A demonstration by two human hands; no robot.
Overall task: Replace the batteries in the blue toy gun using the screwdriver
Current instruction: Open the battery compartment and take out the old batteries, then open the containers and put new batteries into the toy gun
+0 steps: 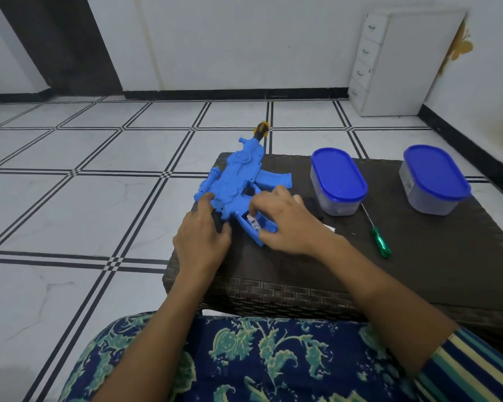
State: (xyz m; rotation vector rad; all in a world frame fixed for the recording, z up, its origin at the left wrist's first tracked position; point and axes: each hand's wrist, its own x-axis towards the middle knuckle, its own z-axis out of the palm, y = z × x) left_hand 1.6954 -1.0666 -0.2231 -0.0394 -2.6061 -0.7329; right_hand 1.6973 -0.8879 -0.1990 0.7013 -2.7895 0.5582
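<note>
Wicker counter (389, 274), dark and woven, carries everything. At its ten o'clock corner lies the blue toy gun (238, 181), flat on its side with the muzzle pointing to twelve o'clock and overhanging the far edge. Two blue-lidded tubs follow in size: one container (338, 181) at about one o'clock from the hands, a second container (434, 178) at two o'clock, well apart from the first.

Next, the left hand (202, 236) presses flat on the gun's rear at eight o'clock, its fingers spread and holding nothing, only pinning the toy. The right hand (288, 224) reaches into the open grip compartment, its fingers pinched on a battery (254, 224) that sits partly inside the slot; whether it is going in or coming out cannot be told.

Then the screwdriver (376, 233), green-handled, lies untouched at three o'clock, tip just beside the nearer tub.

Likely trouble: the gun sits close to the counter's edge, so a hard push on the cell could skid it off. A cell seated the wrong way round would leave the toy dead. No loose screw or cover is clearly visible, so either could be mislaid.
</note>
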